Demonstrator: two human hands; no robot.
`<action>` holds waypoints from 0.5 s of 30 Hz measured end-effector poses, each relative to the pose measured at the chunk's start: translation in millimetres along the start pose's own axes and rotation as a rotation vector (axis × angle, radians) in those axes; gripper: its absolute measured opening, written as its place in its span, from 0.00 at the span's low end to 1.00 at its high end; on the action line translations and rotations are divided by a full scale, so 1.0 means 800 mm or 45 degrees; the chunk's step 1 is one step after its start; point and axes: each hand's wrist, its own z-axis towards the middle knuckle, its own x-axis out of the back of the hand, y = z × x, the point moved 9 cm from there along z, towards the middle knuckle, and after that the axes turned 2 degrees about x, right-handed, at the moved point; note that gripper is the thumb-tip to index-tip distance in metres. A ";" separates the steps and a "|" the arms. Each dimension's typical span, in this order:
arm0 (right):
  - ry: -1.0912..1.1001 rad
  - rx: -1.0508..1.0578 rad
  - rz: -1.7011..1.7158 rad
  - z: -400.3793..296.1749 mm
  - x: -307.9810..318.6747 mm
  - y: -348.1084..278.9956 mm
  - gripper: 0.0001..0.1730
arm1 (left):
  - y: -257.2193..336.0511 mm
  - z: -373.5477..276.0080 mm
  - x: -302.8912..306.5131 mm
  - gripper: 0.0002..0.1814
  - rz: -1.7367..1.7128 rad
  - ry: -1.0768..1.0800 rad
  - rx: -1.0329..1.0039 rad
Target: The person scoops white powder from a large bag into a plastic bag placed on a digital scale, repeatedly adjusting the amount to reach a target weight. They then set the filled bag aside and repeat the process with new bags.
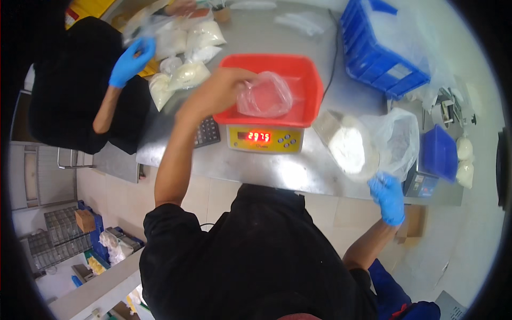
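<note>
My bare left hand (224, 89) holds the rim of a clear plastic bag (265, 96) over a red plastic tray (312, 92). The bag's mouth faces up, and the tray rests on a yellow digital scale (265, 139) with a lit red display. My right hand (387, 197), in a blue glove, is by the lower edge of a large clear plastic bag (400, 136) at the table's edge. White powder (349, 150) lies beside it, seemingly in a bag or container whose outline is unclear. Whether the gloved fingers grip the bag or some tool is blurred.
Filled bags of pale powder (190, 75) lie at the upper left, near a co-worker's blue-gloved hand (134, 62). A black calculator (208, 131) sits left of the scale. A blue crate (380, 60) stands at the upper right; a blue tray (440, 154) is at the far right.
</note>
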 end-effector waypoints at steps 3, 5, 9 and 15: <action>-0.085 -0.001 -0.078 0.035 -0.016 -0.041 0.11 | -0.006 -0.050 0.065 0.19 -0.058 0.202 0.081; -0.106 -0.036 -0.067 0.043 -0.027 -0.072 0.11 | -0.023 -0.057 0.075 0.18 -0.084 0.249 0.090; -0.285 -0.003 0.041 0.075 -0.075 -0.095 0.10 | -0.067 -0.067 0.071 0.17 -0.151 0.261 0.123; -0.308 -0.068 -0.009 0.089 -0.136 -0.111 0.12 | -0.109 -0.014 0.006 0.17 -0.046 0.099 0.019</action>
